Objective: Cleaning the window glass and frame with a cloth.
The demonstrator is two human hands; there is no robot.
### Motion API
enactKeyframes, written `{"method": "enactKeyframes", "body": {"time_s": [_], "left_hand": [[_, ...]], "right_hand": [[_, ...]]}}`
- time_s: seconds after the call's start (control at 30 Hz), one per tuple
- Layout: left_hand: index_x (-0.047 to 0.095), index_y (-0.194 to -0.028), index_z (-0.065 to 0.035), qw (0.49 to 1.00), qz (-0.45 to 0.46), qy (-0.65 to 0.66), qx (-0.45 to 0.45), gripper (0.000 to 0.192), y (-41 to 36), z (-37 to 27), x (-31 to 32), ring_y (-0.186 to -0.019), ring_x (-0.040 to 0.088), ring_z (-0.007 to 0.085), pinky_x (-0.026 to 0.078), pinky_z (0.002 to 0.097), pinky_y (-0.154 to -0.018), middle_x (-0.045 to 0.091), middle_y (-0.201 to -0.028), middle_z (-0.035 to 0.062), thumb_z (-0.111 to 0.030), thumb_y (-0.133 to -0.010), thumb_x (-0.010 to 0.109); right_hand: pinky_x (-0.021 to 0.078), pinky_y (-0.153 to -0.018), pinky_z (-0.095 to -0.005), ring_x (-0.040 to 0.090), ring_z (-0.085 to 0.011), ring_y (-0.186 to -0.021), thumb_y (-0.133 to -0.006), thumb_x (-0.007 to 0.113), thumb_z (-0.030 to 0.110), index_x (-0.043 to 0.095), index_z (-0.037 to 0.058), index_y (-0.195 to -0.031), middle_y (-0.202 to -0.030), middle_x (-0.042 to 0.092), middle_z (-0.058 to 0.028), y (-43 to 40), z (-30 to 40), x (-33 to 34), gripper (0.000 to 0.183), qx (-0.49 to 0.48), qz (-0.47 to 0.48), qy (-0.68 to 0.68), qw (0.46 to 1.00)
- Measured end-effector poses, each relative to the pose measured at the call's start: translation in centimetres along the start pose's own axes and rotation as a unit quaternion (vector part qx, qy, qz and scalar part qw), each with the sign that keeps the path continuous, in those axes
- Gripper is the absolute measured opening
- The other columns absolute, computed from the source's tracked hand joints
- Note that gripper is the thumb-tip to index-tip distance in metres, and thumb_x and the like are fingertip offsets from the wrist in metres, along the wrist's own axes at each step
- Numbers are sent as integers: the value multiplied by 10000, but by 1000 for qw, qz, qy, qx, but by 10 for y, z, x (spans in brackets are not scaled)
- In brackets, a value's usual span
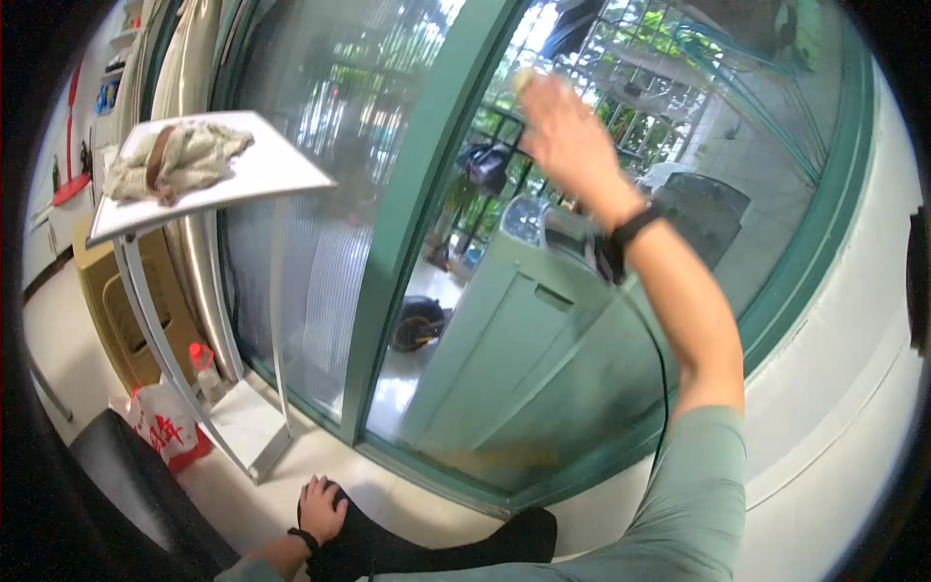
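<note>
My right hand (pixel 564 131) is raised in front of the sliding glass door's pane (pixel 465 415), blurred. A small pale yellow object (pixel 524 80), too blurred to name exactly, shows at its fingertips; most of it is hidden behind the hand. Whether the hand touches the glass I cannot tell. Low in view, my left hand (pixel 321 507) rests with spread fingers on my black-trousered knee (pixel 356 531) and holds nothing. Both wrists wear black bands. The door's green frame (pixel 414 204) stands upright left of my right hand.
A crumpled beige cloth (pixel 207 153) with a brown strip lies on a white stand (pixel 284 167) at left. Below are a plastic bottle (pixel 207 375), a plastic bag (pixel 164 422) and a black seat (pixel 131 473). Behind the glass stands a pale green cabinet-like unit (pixel 502 313).
</note>
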State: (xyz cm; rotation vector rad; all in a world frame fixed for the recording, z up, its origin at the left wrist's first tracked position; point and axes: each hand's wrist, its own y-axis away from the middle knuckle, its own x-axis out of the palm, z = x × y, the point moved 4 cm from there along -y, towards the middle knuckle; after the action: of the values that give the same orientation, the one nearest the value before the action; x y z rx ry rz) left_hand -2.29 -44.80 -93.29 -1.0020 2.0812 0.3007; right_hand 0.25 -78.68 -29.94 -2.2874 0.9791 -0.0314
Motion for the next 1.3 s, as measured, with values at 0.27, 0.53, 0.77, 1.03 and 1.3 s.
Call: {"method": "enactKeyframes", "body": {"time_s": [0.27, 0.53, 0.77, 1.03, 1.3], "left_hand": [[602, -1256, -83, 999, 35, 2, -19, 471, 0, 11, 12, -1376, 316, 441, 220, 559, -1139, 438, -1427, 234, -348, -867, 609], [564, -1262, -28, 996, 49, -77, 0, 458, -1, 5, 1, -1313, 392, 424, 306, 495, -1112, 454, -1428, 232, -343, -933, 523], [601, -1191, -64, 996, 60, -49, 40, 396, -21, 15, 7, -1275, 425, 416, 345, 513, -1064, 495, -1374, 221, -328, -899, 557], [625, -1150, -70, 998, 39, -45, 22, 374, -9, -6, -3, -1243, 456, 410, 370, 492, -1045, 529, -1332, 204, -315, -870, 581], [606, -1205, -81, 997, 9, -68, 26, 409, -5, 3, 16, -1304, 413, 407, 318, 484, -1101, 501, -1383, 201, -327, -880, 578]], "right_hand": [[211, -1184, -458, 309, -355, -1425, -918, 446, 276, 454, -84, -1369, -1487, 397, -231, -96, -22, 31, 576, 118, 11, 54, 991], [208, -1194, -442, 319, -324, -1416, -878, 569, 323, 401, -15, -1424, -1467, 408, -206, 12, 74, 33, 664, -69, 17, -82, 994], [197, -1190, -428, 235, -313, -1463, -980, 448, 419, 347, 26, -1479, -1551, 300, -201, -49, -155, -38, 643, 189, -4, 229, 955], [117, -1205, -447, 149, -330, -1489, -1007, 345, 463, 264, 39, -1518, -1593, 205, -190, -103, -219, -42, 669, 321, -5, 145, 936], [170, -1199, -451, 234, -380, -1454, -969, 403, 320, 322, -128, -1428, -1511, 313, -292, -135, -75, 26, 646, 62, 56, 81, 993]]}}
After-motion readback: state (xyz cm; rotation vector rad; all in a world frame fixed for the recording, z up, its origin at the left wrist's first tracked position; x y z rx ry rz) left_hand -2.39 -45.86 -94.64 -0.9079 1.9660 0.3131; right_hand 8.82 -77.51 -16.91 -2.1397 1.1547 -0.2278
